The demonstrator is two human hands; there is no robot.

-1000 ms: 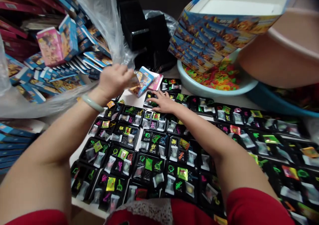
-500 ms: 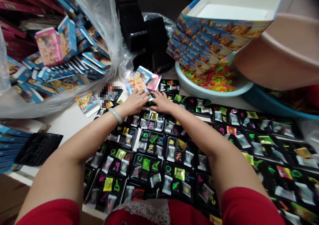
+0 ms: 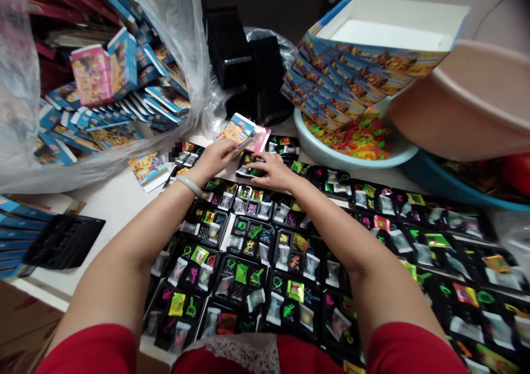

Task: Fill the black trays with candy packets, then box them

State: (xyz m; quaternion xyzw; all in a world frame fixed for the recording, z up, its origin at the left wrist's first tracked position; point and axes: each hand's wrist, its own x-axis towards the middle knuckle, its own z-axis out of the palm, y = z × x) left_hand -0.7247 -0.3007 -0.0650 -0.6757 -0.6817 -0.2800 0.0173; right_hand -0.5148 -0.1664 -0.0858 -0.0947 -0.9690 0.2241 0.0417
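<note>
Blue cardboard box [image 3: 239,131], flat and glossy, lies at upper centre; the left hand [image 3: 217,160] curls at its lower edge (whether gripping, I cannot tell). The right hand [image 3: 271,171], loosely spread, hides part of a moulded black plastic tray [image 3: 243,171].

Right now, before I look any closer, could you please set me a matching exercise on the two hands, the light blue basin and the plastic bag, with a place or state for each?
Column one
1. Left hand
2. Right hand
3. Light blue basin
4. Plastic bag

Column two
A. Holds green and orange pieces
B. Spread over a filled black tray
C. Contains blue and pink boxes
D. At a small blue box, pale bangle on the wrist

Right pairs: 1-D, 2-B, 3-A, 4-C
</note>
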